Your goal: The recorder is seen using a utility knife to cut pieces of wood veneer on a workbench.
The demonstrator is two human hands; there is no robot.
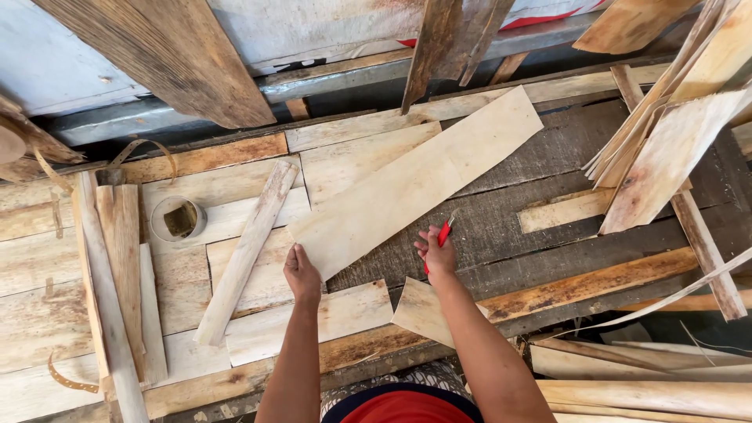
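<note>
Rough plank bench (196, 188). My left hand (301, 274) presses the thin, bendy veneer sheet (415, 180) flat at its 7 o'clock corner; my right hand (436, 252) grips a red knife (443, 235) at its lower edge.

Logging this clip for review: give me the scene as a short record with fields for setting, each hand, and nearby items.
setting: rough plank workbench, seen from above
left hand: pressed on the near end of a long pale veneer sheet lying diagonally
right hand: grips a red-handled cutter, blade at the sheet's lower edge
nearby: narrow wooden slat left of the sheet; tape roll further left; stacked veneer strips at right
</note>
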